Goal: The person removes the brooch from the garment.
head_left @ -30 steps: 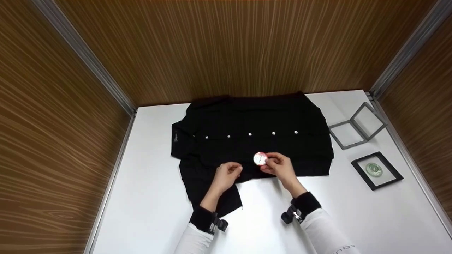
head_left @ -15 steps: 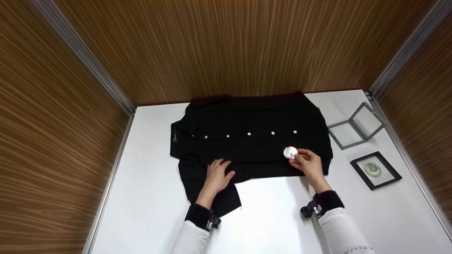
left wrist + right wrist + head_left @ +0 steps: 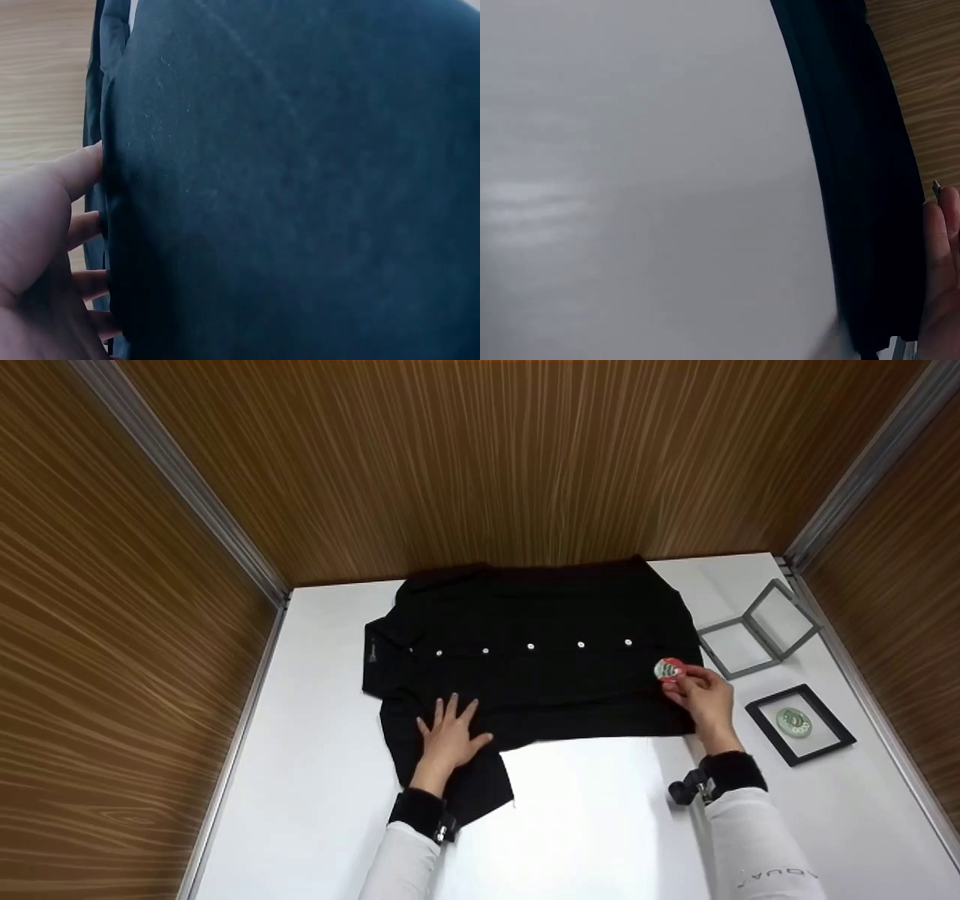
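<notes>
A black button-up shirt (image 3: pixel 555 611) lies flat on the white table, its collar pointing left and a row of white buttons across it. My left hand (image 3: pixel 448 742), fingers spread, rests on the shirt near the sleeve; in the left wrist view the fingertips (image 3: pixel 91 283) meet the dark cloth. Over the shirt's hem end, my right hand (image 3: pixel 703 699) pinches a round red and white badge (image 3: pixel 669 670) with a green pattern. Only part of that hand (image 3: pixel 941 262) and a sliver of the badge's edge appear in the right wrist view.
A grey hinged frame (image 3: pixel 780 651) stands unfolded at the right. In front of it lies a black frame (image 3: pixel 801 760) with a round green badge (image 3: pixel 793 723) inside. Wood-grain panels (image 3: pixel 525 465) border the white table (image 3: pixel 315 810) at the back and sides.
My right hand has moved right along the shirt with the badge. My left hand has gone from loosely bent fingers to lying spread on the cloth, slightly further left.
</notes>
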`<state>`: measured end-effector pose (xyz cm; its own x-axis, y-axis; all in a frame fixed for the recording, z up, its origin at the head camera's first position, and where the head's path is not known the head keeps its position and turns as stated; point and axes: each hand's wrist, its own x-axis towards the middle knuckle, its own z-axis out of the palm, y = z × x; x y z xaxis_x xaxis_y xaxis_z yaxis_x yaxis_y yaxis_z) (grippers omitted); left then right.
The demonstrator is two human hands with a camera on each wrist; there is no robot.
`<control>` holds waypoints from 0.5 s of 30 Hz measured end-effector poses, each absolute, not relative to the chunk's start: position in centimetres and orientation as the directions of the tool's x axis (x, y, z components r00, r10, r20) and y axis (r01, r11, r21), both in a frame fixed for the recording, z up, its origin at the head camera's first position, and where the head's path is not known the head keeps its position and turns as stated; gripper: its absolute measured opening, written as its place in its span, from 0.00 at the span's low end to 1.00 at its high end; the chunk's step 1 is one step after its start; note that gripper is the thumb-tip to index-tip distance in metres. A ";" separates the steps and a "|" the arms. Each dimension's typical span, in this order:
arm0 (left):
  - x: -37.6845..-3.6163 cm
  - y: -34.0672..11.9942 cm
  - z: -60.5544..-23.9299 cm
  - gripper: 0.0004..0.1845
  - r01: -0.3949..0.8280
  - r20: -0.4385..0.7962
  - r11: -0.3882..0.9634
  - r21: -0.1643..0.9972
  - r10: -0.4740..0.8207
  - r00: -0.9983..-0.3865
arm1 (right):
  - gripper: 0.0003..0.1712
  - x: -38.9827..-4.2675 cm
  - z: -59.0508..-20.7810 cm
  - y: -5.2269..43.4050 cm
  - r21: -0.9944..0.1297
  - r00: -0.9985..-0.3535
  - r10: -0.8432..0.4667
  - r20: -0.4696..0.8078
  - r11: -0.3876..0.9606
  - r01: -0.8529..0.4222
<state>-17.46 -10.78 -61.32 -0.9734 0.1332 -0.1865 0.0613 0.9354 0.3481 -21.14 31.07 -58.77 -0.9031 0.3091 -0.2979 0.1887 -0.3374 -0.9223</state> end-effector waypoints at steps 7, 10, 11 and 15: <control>-17.5 -10.9 -61.1 0.39 0.043 -0.209 0.934 0.356 0.124 -0.970 | 0.15 -22.2 -57.4 34.2 -0.882 -0.815 0.451 -0.365 -0.449 0.146; -17.4 -11.0 -61.1 0.39 0.034 -0.215 0.937 0.348 0.115 -0.970 | 0.13 -22.7 -57.8 35.1 -0.885 -0.784 0.496 -0.373 -0.445 0.139; -17.4 -11.0 -61.1 0.39 0.032 -0.219 0.938 0.345 0.113 -0.969 | 0.13 -22.8 -58.0 35.4 -0.883 -0.771 0.509 -0.382 -0.447 0.142; -17.3 -11.3 -61.1 0.40 0.025 -0.233 0.941 0.337 0.109 -0.966 | 0.11 -23.2 -58.2 36.2 -0.852 -0.726 0.537 -0.431 -0.507 0.131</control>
